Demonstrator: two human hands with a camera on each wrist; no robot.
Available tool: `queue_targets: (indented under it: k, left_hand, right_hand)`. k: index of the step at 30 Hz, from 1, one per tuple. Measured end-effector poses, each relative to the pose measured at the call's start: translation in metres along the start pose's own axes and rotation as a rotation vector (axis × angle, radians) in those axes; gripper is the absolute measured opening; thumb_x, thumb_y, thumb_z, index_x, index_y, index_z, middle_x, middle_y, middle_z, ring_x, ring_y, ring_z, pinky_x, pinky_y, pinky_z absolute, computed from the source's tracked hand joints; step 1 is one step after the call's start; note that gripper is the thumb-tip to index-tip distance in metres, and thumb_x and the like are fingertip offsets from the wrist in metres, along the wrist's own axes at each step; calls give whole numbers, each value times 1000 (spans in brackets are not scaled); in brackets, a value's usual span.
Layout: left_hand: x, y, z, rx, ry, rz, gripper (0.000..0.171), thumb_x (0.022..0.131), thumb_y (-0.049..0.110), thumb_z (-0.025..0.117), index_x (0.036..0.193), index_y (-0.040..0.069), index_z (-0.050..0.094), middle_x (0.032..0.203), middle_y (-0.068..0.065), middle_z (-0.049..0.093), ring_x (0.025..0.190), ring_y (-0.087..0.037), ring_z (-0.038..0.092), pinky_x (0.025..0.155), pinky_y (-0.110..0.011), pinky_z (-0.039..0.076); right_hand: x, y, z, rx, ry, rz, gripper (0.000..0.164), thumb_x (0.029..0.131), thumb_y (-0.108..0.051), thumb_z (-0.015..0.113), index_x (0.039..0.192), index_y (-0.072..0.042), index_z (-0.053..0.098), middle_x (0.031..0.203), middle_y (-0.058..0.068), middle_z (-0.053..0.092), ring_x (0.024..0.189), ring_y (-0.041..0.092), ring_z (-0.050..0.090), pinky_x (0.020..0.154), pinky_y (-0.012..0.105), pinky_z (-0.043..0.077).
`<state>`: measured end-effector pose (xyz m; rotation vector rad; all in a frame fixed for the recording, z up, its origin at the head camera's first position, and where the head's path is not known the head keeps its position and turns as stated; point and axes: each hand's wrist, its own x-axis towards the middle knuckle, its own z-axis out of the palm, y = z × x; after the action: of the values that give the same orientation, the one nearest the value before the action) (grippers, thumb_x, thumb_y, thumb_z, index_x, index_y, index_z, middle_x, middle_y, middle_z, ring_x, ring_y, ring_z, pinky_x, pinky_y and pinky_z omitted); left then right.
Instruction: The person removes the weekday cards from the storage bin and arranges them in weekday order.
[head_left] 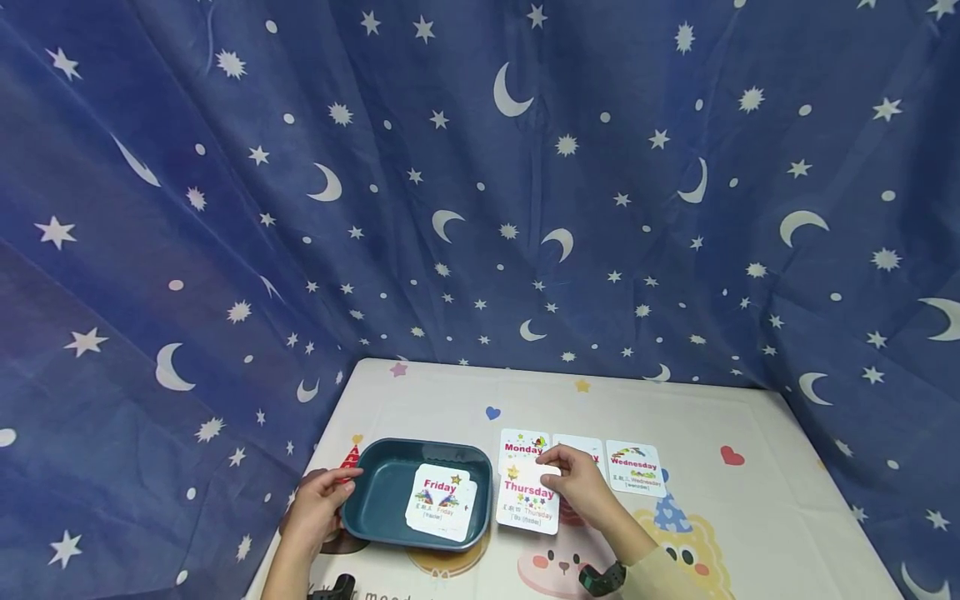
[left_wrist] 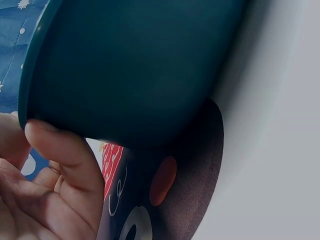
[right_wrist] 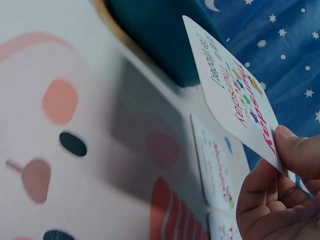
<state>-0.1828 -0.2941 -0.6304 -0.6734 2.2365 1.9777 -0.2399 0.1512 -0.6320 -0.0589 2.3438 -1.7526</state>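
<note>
My right hand [head_left: 588,490] pinches the white "Thursday" card [head_left: 528,512] by its upper edge, between thumb and fingers. In the right wrist view the card slants above the tablecloth and casts a shadow on it. A teal tray [head_left: 378,500] stands to the left, and my left hand [head_left: 311,510] pinches its left rim, thumb on the outside in the left wrist view. Inside the tray's right half lies a small stack topped by the "Friday" card [head_left: 438,500]. The "Monday" card [head_left: 523,437] lies behind the Thursday card, which overlaps it in the head view.
A row on the table continues rightward with a partly hidden card [head_left: 581,444] and the "Wednesday" card [head_left: 633,471]. The pale tablecloth [head_left: 750,517] carries printed cartoon animals and hearts. Behind the table hangs a blue curtain [head_left: 480,208] with moons and stars.
</note>
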Motion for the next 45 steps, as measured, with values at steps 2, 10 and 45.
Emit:
queue_targets:
  k: [2, 10, 45]
  left_hand:
    - [0, 0, 0, 4, 1, 0, 31, 106, 5, 64, 137, 2, 70, 89, -2, 58, 61, -13, 51, 53, -27, 51]
    - [1, -1, -1, 0, -4, 1, 33, 107, 7, 65, 139, 1, 68, 90, -2, 58, 58, -12, 49, 51, -27, 49]
    - [1, -1, 0, -20, -15, -16, 33, 107, 8, 64, 139, 3, 68, 95, -4, 65, 65, -14, 58, 53, -29, 53]
  right_hand:
    - [0, 3, -2, -8, -15, 2, 26, 87, 6, 79, 111, -5, 74, 100, 9, 71, 86, 20, 63, 72, 22, 55]
    - [-2, 11, 8, -183, -8, -22, 23, 86, 3, 82, 103, -12, 74, 95, 1, 70, 83, 15, 57, 72, 23, 45]
    - [-8, 16, 37, -574, 257, -10, 32, 70, -5, 96, 85, -14, 69, 80, -2, 58, 74, 14, 50, 63, 25, 39]
